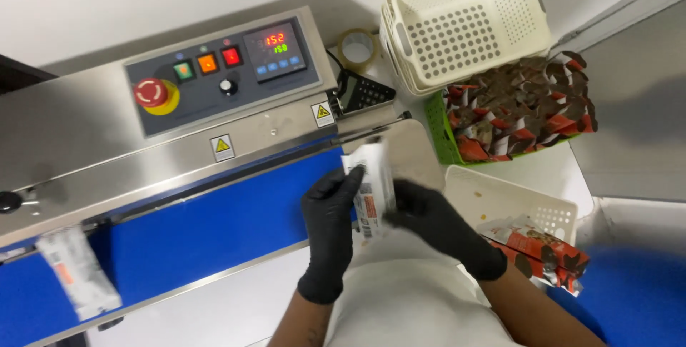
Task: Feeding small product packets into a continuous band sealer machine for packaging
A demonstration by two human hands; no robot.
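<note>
Biggest thing here is the steel sealer [143, 140] with its blue belt [214, 225], filling the left side of the tabletop, control panel [221, 72] up top. One sealed packet [77, 272] rides the belt way off at the left end. Past the machine's right end there's a stack of cream baskets [468, 25] tipped on its side, and a green crate [439, 132] packed with red-brown pouches [522, 107] just under it. Nearer the person, a white bin [500, 200] with a few more pouches [543, 250] lying over its edge. A tape roll [357, 48] and a calculator [364, 92] sit behind the sealer.

Both gloved hands hold the pouch [373, 190] at the belt's right end, in front of the bin. Left hand [330, 222] has its grip pinching the pouch's left edge; right hand [429, 222] pinches the right side. The pouch's long axis runs away from the person, top end toward the sealer's slot. It's a bit blurred.
</note>
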